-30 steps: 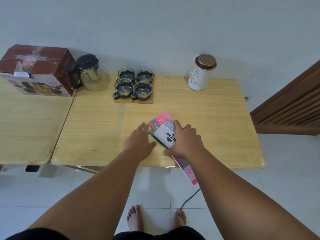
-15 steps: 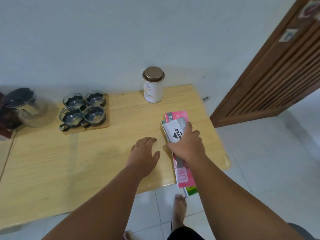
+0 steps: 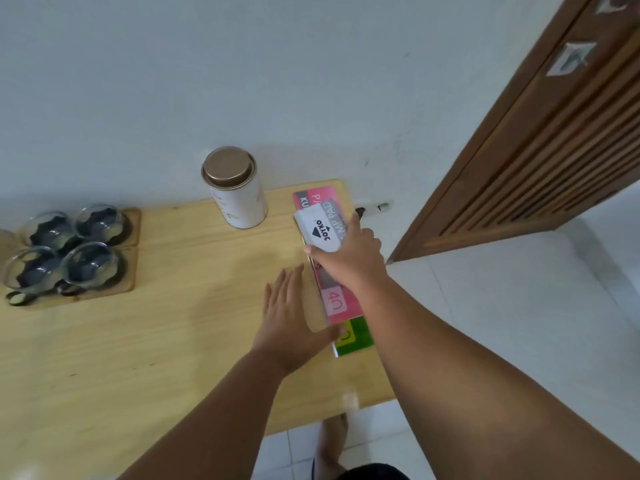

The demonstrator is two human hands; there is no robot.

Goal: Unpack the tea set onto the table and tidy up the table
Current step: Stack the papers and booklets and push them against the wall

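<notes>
Pink pad w/ white box atop, box pinched by right hand; left hand flat, spread, just beside pad.

Table pale matt wood; cups clear glass; tin glossy, metallic lid; pink pad glossy paper.

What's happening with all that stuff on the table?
A person is tidying a wooden table. Their right hand holds a white box atop a pink pad and a green pad near the table's right edge, beside a white tin. Their left hand lies flat on the table next to the pads. Four glass cups sit on wooden coasters at the left.
</notes>
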